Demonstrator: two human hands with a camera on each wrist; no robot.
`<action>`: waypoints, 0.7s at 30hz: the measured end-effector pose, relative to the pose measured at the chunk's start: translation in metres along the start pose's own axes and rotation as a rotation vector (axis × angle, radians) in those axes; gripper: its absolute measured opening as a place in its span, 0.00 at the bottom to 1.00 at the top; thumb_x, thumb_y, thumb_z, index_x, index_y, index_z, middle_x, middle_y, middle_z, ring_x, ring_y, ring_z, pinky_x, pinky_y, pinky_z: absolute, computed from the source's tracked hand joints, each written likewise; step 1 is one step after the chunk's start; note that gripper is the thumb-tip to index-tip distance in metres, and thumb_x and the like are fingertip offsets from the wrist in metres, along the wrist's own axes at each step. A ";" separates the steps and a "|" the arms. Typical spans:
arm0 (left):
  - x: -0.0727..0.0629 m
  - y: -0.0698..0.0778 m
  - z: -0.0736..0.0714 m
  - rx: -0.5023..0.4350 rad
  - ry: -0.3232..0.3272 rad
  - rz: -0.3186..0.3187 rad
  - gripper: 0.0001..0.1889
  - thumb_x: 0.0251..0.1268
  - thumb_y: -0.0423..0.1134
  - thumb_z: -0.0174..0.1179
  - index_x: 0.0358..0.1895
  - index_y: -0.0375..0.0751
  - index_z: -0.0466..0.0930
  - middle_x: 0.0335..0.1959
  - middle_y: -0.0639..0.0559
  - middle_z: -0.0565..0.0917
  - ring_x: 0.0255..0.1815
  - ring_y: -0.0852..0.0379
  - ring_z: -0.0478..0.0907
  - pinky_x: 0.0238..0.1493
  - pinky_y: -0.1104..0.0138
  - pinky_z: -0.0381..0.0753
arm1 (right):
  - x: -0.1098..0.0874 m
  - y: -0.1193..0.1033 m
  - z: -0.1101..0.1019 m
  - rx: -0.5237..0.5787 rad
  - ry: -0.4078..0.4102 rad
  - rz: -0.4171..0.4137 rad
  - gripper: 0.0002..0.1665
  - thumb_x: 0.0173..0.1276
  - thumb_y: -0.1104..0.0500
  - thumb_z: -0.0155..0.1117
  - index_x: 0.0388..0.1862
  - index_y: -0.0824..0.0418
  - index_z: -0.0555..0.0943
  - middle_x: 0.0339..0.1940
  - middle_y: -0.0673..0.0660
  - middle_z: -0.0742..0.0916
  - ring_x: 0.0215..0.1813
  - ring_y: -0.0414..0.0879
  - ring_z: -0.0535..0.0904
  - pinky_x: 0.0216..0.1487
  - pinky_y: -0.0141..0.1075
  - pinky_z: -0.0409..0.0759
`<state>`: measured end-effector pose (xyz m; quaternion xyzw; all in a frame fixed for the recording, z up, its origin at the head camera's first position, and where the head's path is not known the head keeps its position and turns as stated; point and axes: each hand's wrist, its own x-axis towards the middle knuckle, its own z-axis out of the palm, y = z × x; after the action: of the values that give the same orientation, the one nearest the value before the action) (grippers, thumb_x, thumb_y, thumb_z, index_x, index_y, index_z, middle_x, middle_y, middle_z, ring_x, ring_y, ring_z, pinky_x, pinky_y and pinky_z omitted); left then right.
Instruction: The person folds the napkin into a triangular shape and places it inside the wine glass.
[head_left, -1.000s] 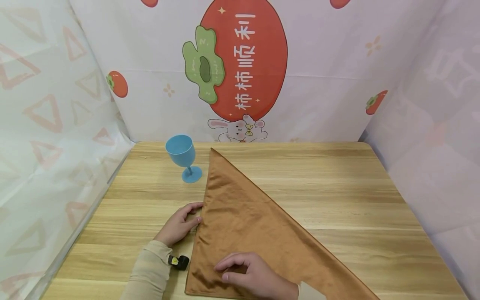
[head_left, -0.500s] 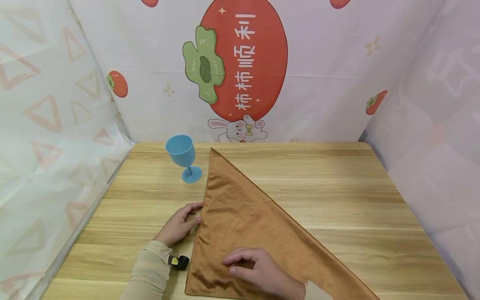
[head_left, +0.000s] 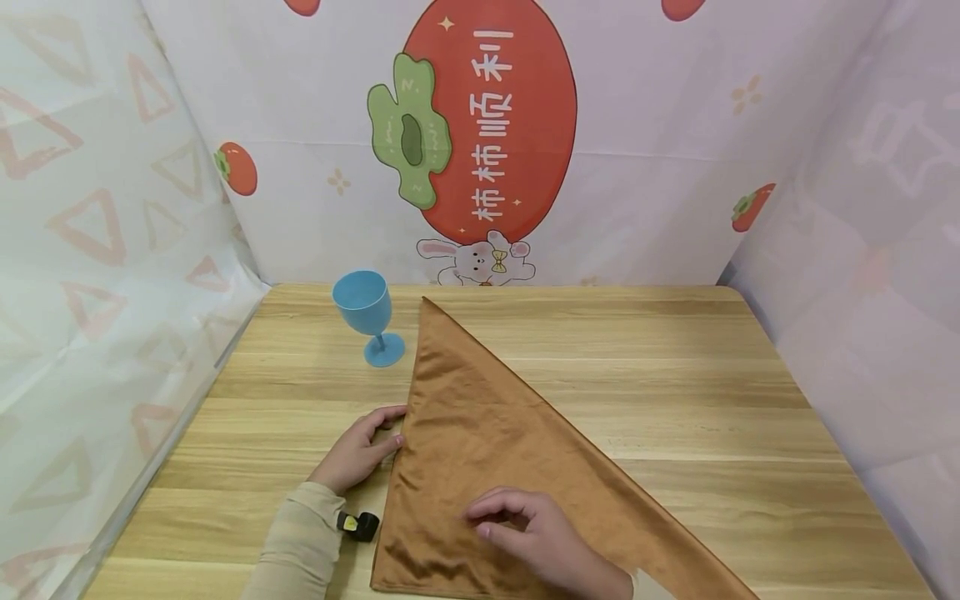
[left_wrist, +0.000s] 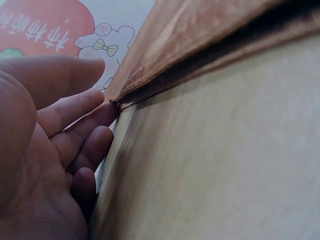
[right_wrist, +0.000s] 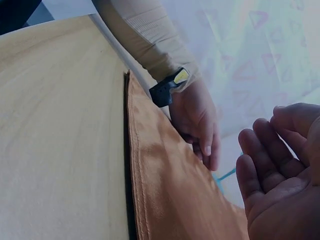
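A brown satin cloth (head_left: pixel 480 433), folded into a triangle, lies on the wooden table with its long edge running toward the front right. My left hand (head_left: pixel 356 450) rests at the cloth's left edge, fingertips touching it, thumb apart from the fingers. In the left wrist view, the fingers (left_wrist: pixel 82 142) reach the cloth's layered edge with nothing held. Over the cloth's lower part is my right hand (head_left: pixel 536 533), fingers loosely bent and holding nothing. The right wrist view shows its relaxed fingers (right_wrist: pixel 260 155) beside the cloth (right_wrist: pixel 165 185).
A blue goblet (head_left: pixel 363 304) stands upright at the back left, near the cloth's far tip. The wooden table (head_left: pixel 675 367) extends to the right of the cloth. A printed curtain (head_left: pixel 637 167) closes off the back, with white sheets on both sides.
My right hand has shifted right and slightly away from me across the cloth. The left hand, the cloth and the goblet have stayed in place.
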<state>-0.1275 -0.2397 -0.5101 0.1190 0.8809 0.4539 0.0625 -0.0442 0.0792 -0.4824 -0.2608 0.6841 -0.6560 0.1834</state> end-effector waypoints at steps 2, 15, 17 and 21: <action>0.000 0.000 0.000 -0.004 0.000 0.005 0.24 0.73 0.40 0.60 0.70 0.43 0.71 0.66 0.44 0.75 0.61 0.47 0.73 0.62 0.47 0.68 | -0.001 -0.001 -0.003 0.003 0.011 0.009 0.13 0.73 0.60 0.64 0.53 0.61 0.85 0.51 0.56 0.88 0.53 0.44 0.83 0.50 0.35 0.82; 0.001 0.001 0.002 -0.005 0.003 0.018 0.24 0.73 0.39 0.61 0.70 0.43 0.72 0.66 0.44 0.75 0.62 0.46 0.73 0.63 0.46 0.68 | -0.020 0.003 -0.026 -0.080 0.091 -0.007 0.12 0.72 0.62 0.64 0.52 0.64 0.84 0.51 0.60 0.87 0.53 0.44 0.84 0.52 0.36 0.82; 0.001 0.002 0.002 -0.008 0.006 0.014 0.24 0.73 0.39 0.61 0.70 0.43 0.72 0.66 0.45 0.75 0.62 0.46 0.73 0.63 0.46 0.68 | -0.024 0.004 -0.030 -0.108 0.106 -0.003 0.12 0.72 0.62 0.65 0.52 0.64 0.84 0.51 0.58 0.87 0.53 0.43 0.84 0.52 0.36 0.82; 0.000 0.002 0.003 -0.017 0.018 -0.007 0.24 0.72 0.40 0.62 0.69 0.43 0.72 0.66 0.45 0.75 0.62 0.46 0.73 0.64 0.46 0.67 | -0.030 0.004 -0.035 -0.140 0.137 0.005 0.12 0.72 0.61 0.65 0.52 0.64 0.84 0.51 0.57 0.87 0.53 0.43 0.84 0.53 0.35 0.81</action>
<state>-0.1270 -0.2366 -0.5103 0.1113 0.8779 0.4621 0.0572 -0.0416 0.1255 -0.4863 -0.2259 0.7398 -0.6225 0.1191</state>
